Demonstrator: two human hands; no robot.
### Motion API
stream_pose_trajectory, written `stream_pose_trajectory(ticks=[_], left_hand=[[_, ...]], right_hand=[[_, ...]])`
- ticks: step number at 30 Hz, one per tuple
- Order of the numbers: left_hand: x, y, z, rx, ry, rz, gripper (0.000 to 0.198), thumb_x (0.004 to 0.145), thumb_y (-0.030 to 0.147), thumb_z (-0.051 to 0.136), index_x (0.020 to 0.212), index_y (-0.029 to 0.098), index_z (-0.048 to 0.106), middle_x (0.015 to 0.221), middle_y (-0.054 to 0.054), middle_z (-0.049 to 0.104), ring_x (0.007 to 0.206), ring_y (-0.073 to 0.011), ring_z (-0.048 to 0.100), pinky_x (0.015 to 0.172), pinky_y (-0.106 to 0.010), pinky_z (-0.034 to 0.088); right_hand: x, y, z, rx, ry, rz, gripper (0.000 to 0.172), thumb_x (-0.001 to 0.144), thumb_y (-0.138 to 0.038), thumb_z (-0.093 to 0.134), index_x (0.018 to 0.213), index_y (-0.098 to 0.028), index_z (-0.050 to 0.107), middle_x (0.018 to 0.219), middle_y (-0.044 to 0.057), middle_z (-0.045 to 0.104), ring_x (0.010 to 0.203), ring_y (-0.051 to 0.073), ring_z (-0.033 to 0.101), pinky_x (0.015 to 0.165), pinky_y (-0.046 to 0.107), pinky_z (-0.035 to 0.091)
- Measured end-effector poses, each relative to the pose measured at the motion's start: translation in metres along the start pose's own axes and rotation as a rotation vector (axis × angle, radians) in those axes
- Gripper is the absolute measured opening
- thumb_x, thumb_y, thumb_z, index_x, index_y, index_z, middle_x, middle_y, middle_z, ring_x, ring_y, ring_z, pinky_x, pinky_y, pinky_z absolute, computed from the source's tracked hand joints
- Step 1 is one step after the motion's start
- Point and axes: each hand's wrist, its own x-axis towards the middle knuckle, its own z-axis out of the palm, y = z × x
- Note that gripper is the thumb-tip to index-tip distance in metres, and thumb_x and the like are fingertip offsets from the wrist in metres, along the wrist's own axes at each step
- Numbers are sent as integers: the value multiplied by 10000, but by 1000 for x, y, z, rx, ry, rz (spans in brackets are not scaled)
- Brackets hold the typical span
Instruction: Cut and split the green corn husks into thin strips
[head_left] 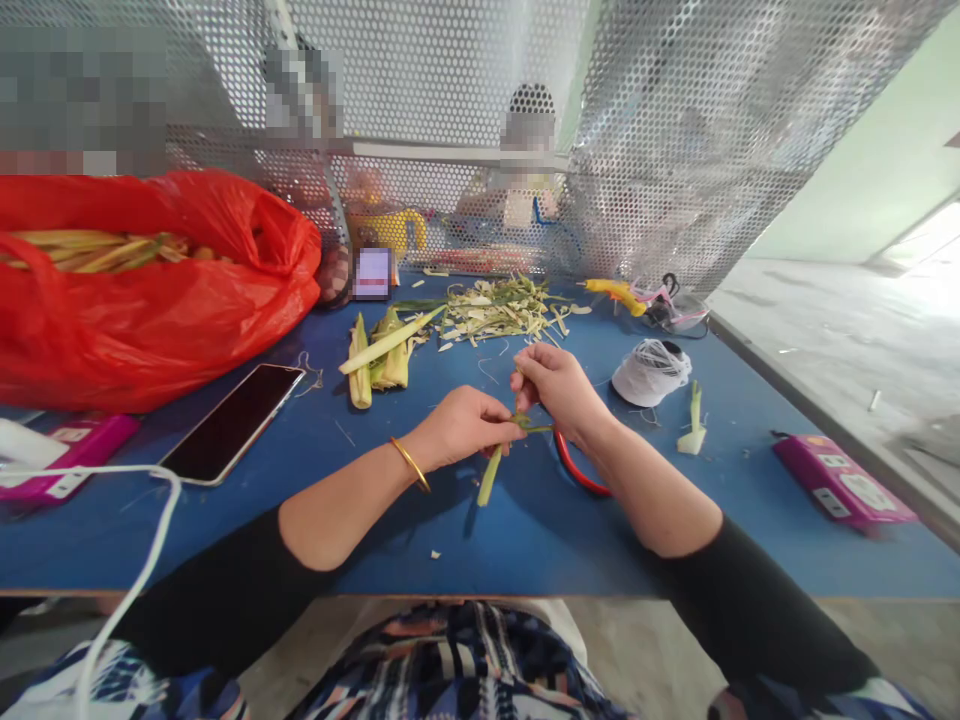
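My left hand [472, 425], with a gold bangle at the wrist, pinches a slim green plant stalk [490, 478] whose pale lower end points down toward me. Just above and to the right, my right hand [551, 385] has its fingers pressed together over the stalk's upper end. What lies between those fingertips is too small to make out. A curved red handle [581, 472] shows partly from under my right forearm; the rest of it is hidden. Right of that hand sit a white spool of thread [651, 375] and a short cut stalk piece [693, 425].
Thick stalks [360, 370] lie left of centre, with a heap of shavings [495, 310] behind. A red plastic bag [150, 330] of stalks, a phone [236, 425] and a white cable [154, 555] occupy the left. A purple packet [840, 480] lies right; a perforated screen [450, 90] stands behind.
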Motion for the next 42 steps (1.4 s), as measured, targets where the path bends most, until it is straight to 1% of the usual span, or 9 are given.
stream_pose_trajectory(ticks=[12, 16, 20, 26, 32, 35, 38, 40, 42], left_hand=[[-1, 0, 5, -42, -26, -4, 239, 690, 237, 678, 464, 181, 625, 460, 12, 584, 466, -107, 526, 517, -218, 431], [2, 9, -11, -188, 125, -43, 224, 687, 193, 707, 476, 172, 634, 451, 17, 568, 452, -95, 521, 530, -224, 457], [8, 25, -38, -353, 335, -9, 170, 702, 199, 742, 552, 159, 672, 519, 3, 611, 472, -89, 535, 563, -242, 496], [17, 41, -57, -418, 411, 23, 179, 722, 185, 741, 562, 142, 674, 544, -14, 628, 474, -80, 534, 512, -213, 443], [21, 32, -56, -349, 272, -20, 224, 698, 202, 772, 509, 157, 660, 502, -8, 621, 468, -86, 521, 478, -211, 393], [25, 27, -55, -418, 290, -56, 190, 686, 225, 790, 547, 156, 681, 560, -23, 665, 491, -88, 546, 492, -210, 409], [29, 25, -57, -559, 425, -63, 152, 698, 252, 783, 611, 153, 707, 654, -46, 711, 549, -96, 584, 530, -215, 444], [30, 25, -57, -640, 507, -40, 163, 686, 265, 791, 609, 153, 701, 658, -44, 711, 572, -101, 587, 553, -220, 457], [30, 26, -54, -696, 566, -3, 180, 664, 263, 804, 590, 150, 685, 646, -34, 704, 568, -97, 569, 568, -226, 458]], right_hand=[[-1, 21, 8, -36, -40, -262, 234, 786, -424, 576, 727, -234, 454, 545, -74, 581, 344, 66, 421, 373, 205, 324], [5, 3, -7, -235, 100, -475, 197, 818, -420, 563, 795, -225, 563, 751, 6, 683, 639, 147, 619, 642, 286, 491], [18, -25, -21, -475, 246, -665, 186, 832, -393, 569, 815, -227, 649, 879, 48, 713, 888, 212, 635, 828, 347, 463], [38, -36, 2, -217, 256, -485, 341, 692, -456, 684, 916, -210, 607, 749, 8, 669, 633, 177, 624, 629, 325, 483], [51, -17, 8, 24, 91, -254, 313, 594, -457, 724, 687, -216, 546, 538, -29, 591, 454, 129, 522, 518, 298, 471], [47, -19, -1, -79, 337, -361, 270, 665, -450, 672, 762, -223, 564, 642, -1, 629, 562, 162, 579, 594, 328, 498], [28, -30, -1, -374, 560, -720, 149, 794, -390, 614, 792, -243, 589, 785, 41, 656, 744, 197, 598, 726, 353, 487], [11, -34, 7, -527, 355, -821, 199, 872, -361, 567, 711, -247, 594, 716, 38, 637, 696, 186, 576, 689, 326, 454], [-2, -31, 19, -645, 83, -726, 213, 883, -355, 566, 712, -245, 627, 664, 19, 625, 610, 164, 543, 603, 295, 400]])
